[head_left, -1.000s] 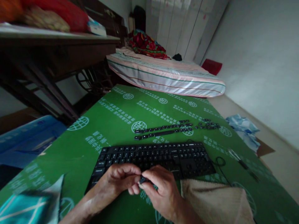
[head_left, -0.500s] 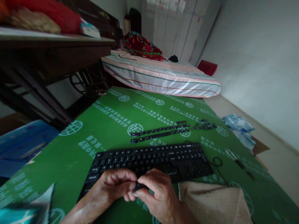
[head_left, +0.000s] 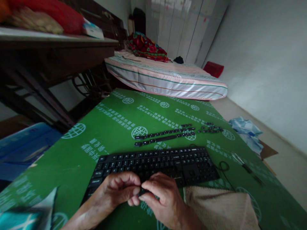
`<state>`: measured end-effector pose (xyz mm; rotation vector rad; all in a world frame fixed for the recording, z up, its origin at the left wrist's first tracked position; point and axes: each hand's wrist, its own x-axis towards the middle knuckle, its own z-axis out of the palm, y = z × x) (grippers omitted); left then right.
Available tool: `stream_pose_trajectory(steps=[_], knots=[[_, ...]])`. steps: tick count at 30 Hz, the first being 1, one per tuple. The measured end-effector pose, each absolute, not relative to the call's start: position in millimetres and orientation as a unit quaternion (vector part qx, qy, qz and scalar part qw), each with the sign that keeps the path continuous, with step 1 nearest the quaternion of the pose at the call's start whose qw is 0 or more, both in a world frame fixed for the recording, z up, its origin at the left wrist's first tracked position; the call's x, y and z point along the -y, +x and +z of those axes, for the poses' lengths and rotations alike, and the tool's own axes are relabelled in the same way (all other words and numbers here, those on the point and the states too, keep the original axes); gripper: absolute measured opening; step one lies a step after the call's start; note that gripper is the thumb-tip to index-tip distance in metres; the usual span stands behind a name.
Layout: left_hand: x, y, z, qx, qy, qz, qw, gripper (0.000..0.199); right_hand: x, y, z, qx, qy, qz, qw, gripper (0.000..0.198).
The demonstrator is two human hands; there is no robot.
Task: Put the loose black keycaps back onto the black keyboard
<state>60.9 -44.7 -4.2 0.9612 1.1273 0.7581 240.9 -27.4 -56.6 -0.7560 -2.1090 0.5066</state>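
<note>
A small black keycap is pinched between the fingertips of both hands, partly covered by them. My left hand grips it from the left, thumb and fingers closed. From the right, my right hand closes thumb and forefinger on it. Both hands are over the front edge of a black keyboard, hiding part of its lower rows. Bare key posts show at the keyboard's right end. Beyond it, loose keycaps lie in rows, with a long space bar among them.
Several loose keycaps are heaped at the back right. A beige cloth lies by my right forearm. A keycap puller with wire ends and the keyboard's cable are on the right. A teal packet sits front left on the green table.
Almost nothing differs. Both hands keep their pinch on the keycap, with only a slight shift of the fingers; the view has moved a little.
</note>
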Motion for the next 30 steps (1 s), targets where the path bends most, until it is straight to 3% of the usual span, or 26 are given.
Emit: stream_pose_trajectory(steps=[30], knots=[[41.0,50.1,-28.7,-0.42,0.481,0.353,0.683,0.017,28.1,241.5,-48.5,0.821,-0.291,0.218,0.44,0.01]])
